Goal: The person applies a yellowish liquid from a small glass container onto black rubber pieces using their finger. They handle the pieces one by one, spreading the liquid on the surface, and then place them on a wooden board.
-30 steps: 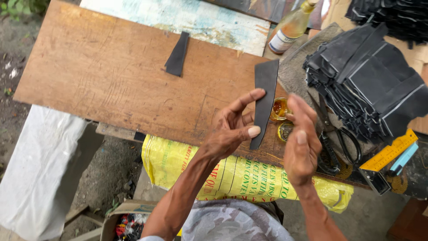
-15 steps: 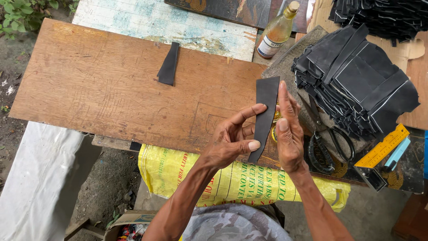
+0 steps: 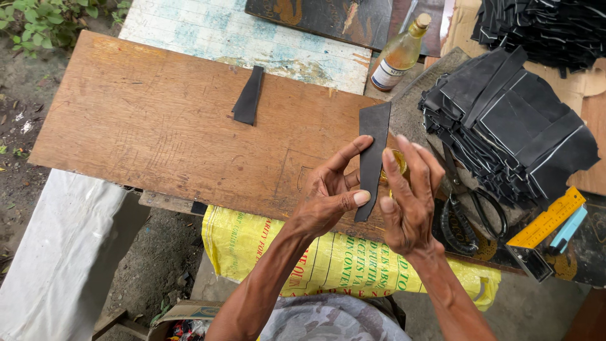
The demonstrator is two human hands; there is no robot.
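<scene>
One finished-looking dark strip (image 3: 248, 96) lies far left on the counter (image 3: 158, 132). The left hand (image 3: 328, 199) pinches another black strip (image 3: 371, 158); the open right hand (image 3: 407, 202) presses it. The stack (image 3: 505, 126) at right looks unworked.

Soft, even daylight fills the scene, bright without harshness; no single source shows, and shadows are faint, only a thin dark edge under the brown wooden board of the bench (image 3: 158, 126) and beneath the small dark leather strip lying on it (image 3: 248, 96); the clear glass bottle with amber liquid (image 3: 399, 55) carries a small highlight; the stacked black leather pieces (image 3: 511, 126) show pale sheen along their edges; focus is sharp throughout, with slight wide-angle stretching toward the corners.
</scene>
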